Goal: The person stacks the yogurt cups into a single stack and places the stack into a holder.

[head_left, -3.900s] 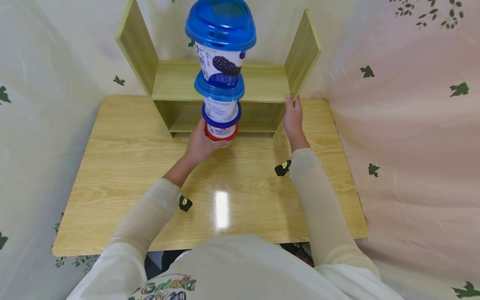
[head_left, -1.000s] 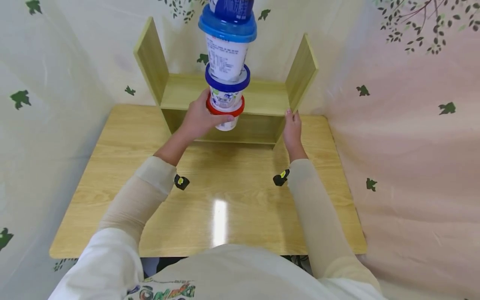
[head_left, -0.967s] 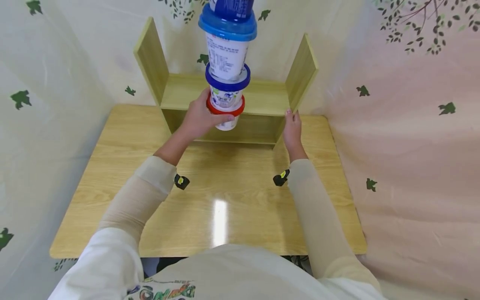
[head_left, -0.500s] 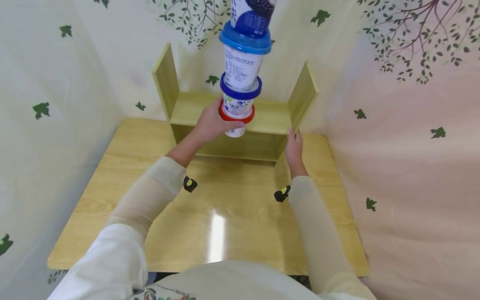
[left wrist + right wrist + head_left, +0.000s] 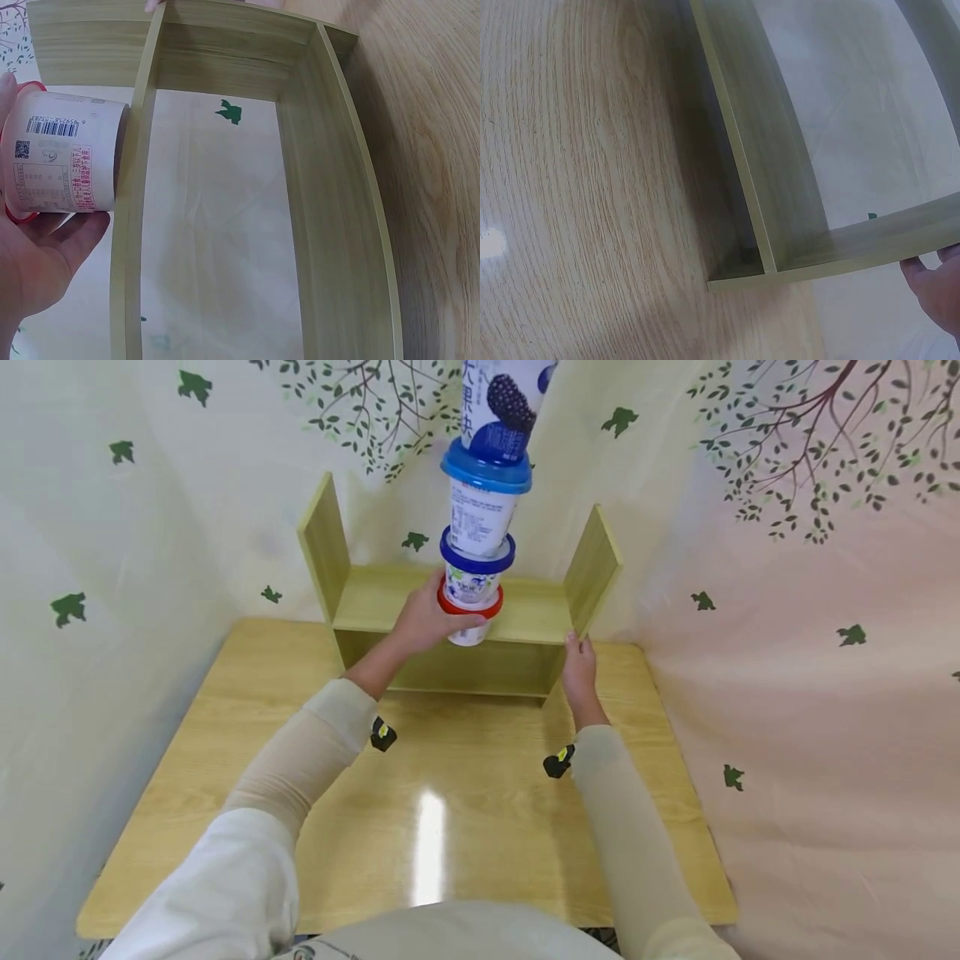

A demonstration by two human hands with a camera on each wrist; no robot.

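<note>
My left hand grips the red-rimmed yogurt cup, lowest in an upright stack of several. Above it stand a dark-blue-rimmed cup, a white cup with a light-blue lid and a blackberry yogurt cup, its top cut off by the frame. The stack is at the front edge of the wooden shelf's upper board. In the left wrist view the lowest cup's base lies close to that board; contact is unclear. My right hand holds the shelf's right side panel.
The shelf stands at the back of a wooden table, near a wall covering printed with leaves. Its two side panels rise above the upper board, left panel and right panel. A lower compartment opens towards me.
The cup stack, in front of the shelf 3.9 seconds ago, has risen and moved back to the upper board's edge. My right hand stays on the side panel. The head view has tilted upward.
</note>
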